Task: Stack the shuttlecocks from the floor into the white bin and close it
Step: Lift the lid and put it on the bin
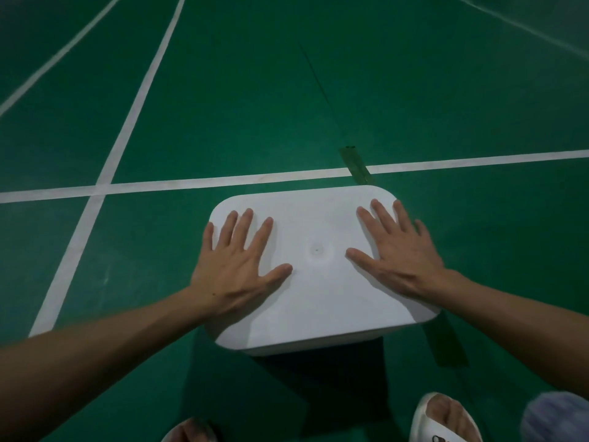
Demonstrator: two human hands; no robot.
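While both hands lie flat on its top, the white bin [318,344] stands on the green floor [287,90] of a sports court, in the middle of the view. Its lid [318,298], a white rounded rectangle with a small round dimple at its centre, covers the whole top, so nothing inside the bin can be seen.

The left hand [237,269] rests palm down on the left part of the lid, with its little finger at the lid's left edge. Its grip is spread: the fingers are straight and fanned apart, curled round nothing. The right hand [398,260] rests palm down on the right part of the lid in the same way, fingers straight and fanned, thumb pointing toward the dimple. Both bare forearms reach in from the near corners.

Just beyond the far edge of the bin, a white court line [191,183] runs from left to right. A strip of green tape [357,167] crosses that line near the bin's far right corner. Another white line [127,129] slants away at the left.

A dark shadow falls on the floor on the near side of the bin. At the near edge, a foot in a white sandal [446,419] shows on the right.
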